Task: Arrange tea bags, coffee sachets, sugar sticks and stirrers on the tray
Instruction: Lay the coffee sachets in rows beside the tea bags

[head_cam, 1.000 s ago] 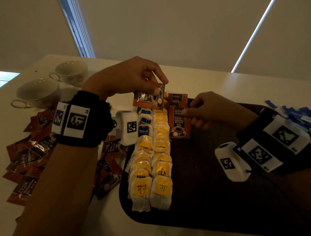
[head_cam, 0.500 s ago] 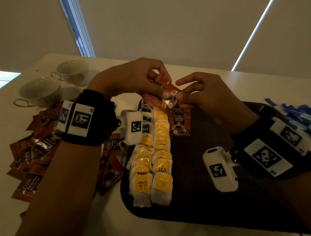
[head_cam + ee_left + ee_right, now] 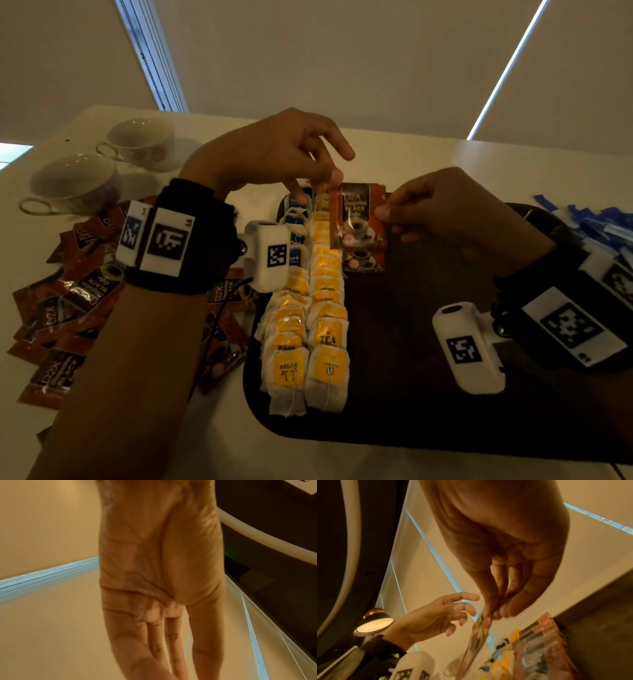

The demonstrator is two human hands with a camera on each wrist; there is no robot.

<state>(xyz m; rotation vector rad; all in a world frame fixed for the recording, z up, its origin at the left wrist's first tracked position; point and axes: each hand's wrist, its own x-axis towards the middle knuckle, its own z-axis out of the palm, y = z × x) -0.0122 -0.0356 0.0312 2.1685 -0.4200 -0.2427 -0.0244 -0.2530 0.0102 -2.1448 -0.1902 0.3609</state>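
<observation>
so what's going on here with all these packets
A person is laying out drinks supplies on a dark tray. Two rows of tea bags already run down its left side. The right hand pinches a coffee sachet by its edge, holding it just right of the tea rows, over another sachet lying there. The left hand hovers above, fingers loose, holding nothing. More coffee sachets lie piled on the table by two cups.

The right hand (image 3: 513,561) pinches the top of a coffee sachet (image 3: 476,639). The left hand (image 3: 433,616) is close by, its fingers (image 3: 467,597) loose.
</observation>
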